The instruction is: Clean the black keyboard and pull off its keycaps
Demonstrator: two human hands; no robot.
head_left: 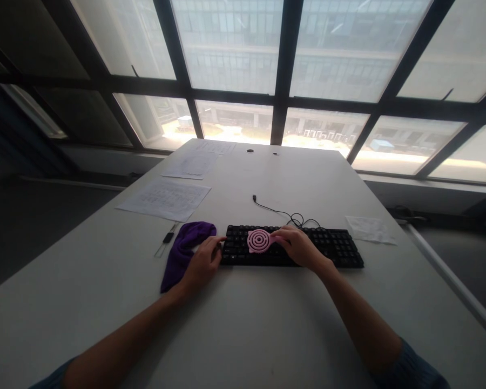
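A black keyboard [243, 259] lies flat on the white table. My left hand [204, 260] holds its left end, fingers bent against the edge and the index fingertip at the keys. Between the fingers of my right hand [295, 243] is the handle of a pink round-headed tool [258, 241] with concentric rings and small pointed corners. Its head covers some keys on the left half of the keyboard; whether it touches them I cannot tell. Under and beside my left hand spreads a crumpled purple cloth [178, 256].
A wire keycap puller [168, 237] lies left of the cloth. Printed papers [166, 199] cover the table's left side. Behind the keyboard runs its black cable [273, 209] with a USB plug. A white tissue [370, 229] lies at right. Windows stand beyond the table [308, 173].
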